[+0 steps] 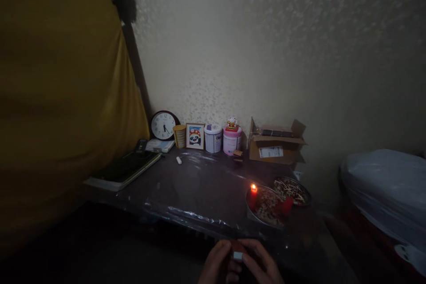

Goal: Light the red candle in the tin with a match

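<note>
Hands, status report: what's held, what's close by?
Both hands together on a small pale object, grip unclear. Lit candle in bowl just beyond.

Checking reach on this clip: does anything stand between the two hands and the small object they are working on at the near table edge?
Nothing visible does. The left hand and right hand already close around the small object, fingers touching it. The lit candle and its tin stand farther back on the table, apart from the hands.
</note>
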Available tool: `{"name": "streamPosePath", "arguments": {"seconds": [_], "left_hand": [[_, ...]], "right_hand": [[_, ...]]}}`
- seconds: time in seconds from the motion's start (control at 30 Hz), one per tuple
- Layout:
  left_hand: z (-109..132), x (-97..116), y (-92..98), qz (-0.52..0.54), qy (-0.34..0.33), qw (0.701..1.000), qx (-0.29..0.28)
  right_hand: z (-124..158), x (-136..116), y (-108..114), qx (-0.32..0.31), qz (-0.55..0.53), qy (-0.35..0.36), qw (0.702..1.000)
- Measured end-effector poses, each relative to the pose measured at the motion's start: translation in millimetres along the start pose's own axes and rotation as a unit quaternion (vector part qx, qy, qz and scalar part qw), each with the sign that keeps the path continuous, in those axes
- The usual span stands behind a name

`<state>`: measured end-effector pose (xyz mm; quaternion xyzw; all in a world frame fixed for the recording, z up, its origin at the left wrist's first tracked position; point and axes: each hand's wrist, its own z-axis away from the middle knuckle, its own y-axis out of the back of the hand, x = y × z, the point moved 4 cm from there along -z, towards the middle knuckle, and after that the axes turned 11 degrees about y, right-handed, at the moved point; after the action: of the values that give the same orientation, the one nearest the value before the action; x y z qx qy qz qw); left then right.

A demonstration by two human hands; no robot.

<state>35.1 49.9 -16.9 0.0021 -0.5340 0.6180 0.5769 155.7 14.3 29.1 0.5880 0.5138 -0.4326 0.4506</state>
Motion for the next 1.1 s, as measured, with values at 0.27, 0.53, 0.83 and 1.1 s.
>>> {"name": "streamPosePath", "arguments": {"seconds": [0.27,0.53,0.83,1.1], "left_hand": [[5,2,-2.4,0.019,0.004,1.0,-0.003],[6,3,-3.1,0.01,0.004,1.0,-0.011],[13,4,-7.5,0.028,0.014,1.0,0.003],[21,8,-14.3,0.072,0.02,0.997,-0.036]], "right_hand": [[1,2,-3,-0.02,-0.014,-0.001,1.0],[1,10,-3,-0.027,-0.002,0.004,1.0],[1,8,-3,-0.026,-0.009,-0.006,1.0],[3,-2,-8,-0.018,-0.043,-0.019,0.999]]}}
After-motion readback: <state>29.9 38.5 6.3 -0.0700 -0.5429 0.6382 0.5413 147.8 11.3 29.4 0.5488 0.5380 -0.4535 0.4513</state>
